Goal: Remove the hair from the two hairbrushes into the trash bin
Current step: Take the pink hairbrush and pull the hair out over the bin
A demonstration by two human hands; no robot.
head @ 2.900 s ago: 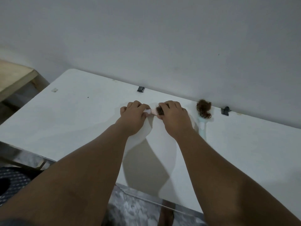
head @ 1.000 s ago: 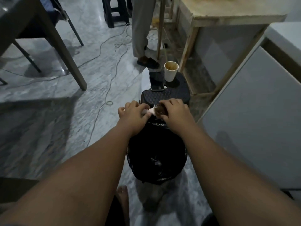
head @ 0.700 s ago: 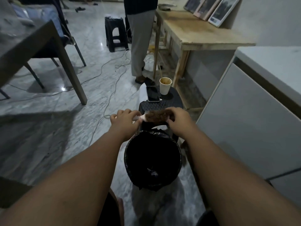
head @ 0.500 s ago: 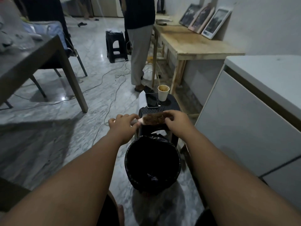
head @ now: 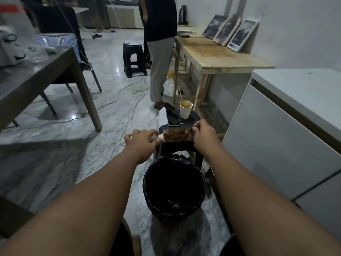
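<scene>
I hold a pink hairbrush [head: 176, 136] level in the air, its bristles matted with brown hair. My left hand [head: 141, 139] is shut around the handle. My right hand [head: 203, 134] pinches the far end of the brush head, fingertips at the hair. Below and nearer to me stands the round trash bin [head: 145, 183] with a black liner, mouth open. The brush hangs beyond the bin's far rim, over a black stool [head: 195, 119]. The second hairbrush is out of view.
The stool carries a phone [head: 172, 117] and a paper cup [head: 186, 109]. A person [head: 159, 52] stands behind it beside a wooden table [head: 221, 56]. A white cabinet [head: 287, 130] is to the right, a grey table [head: 36, 78] to the left, cables [head: 127, 97] on the floor.
I turned from the white table to the bin, carrying the brush. Over the last second my view tilted up and my right hand slid off the brush head to its end, baring the hair.
</scene>
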